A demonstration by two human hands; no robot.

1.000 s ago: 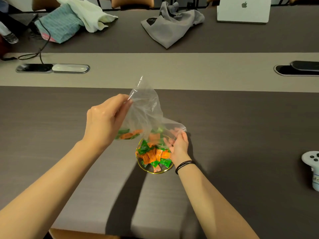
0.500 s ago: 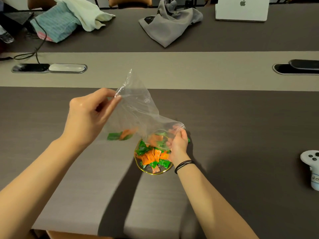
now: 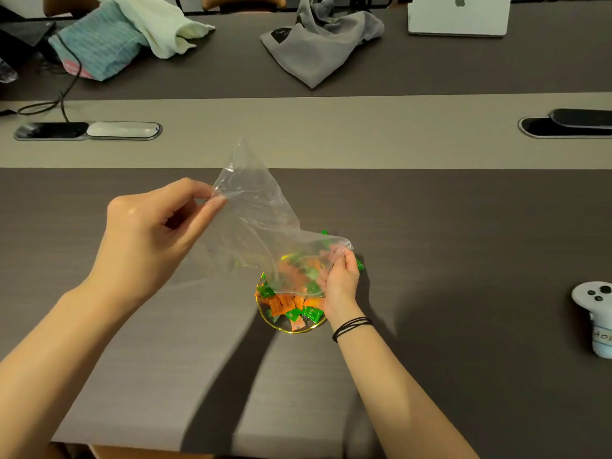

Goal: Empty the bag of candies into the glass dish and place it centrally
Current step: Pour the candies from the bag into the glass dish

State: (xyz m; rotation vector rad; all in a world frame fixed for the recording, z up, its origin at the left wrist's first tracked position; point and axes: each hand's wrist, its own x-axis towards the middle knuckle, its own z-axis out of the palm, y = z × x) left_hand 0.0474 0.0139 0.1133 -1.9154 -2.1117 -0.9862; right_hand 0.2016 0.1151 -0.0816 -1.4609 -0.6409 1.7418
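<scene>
Bag [image 3: 261, 226] pinched by left hand [image 3: 149, 240] at raised corner, right hand [image 3: 337, 283] gripping mouth over glass dish [image 3: 291, 327] on table [image 3: 463, 260]; candies [image 3: 291, 306] heaped, risk: spill over rim, green piece [image 3: 359, 265] seemingly outside

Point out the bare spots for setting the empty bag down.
Bare tabletop between the glass dish and the controller; also left of the left hand. Crowded beyond the tan strip: cloths, laptop.
</scene>
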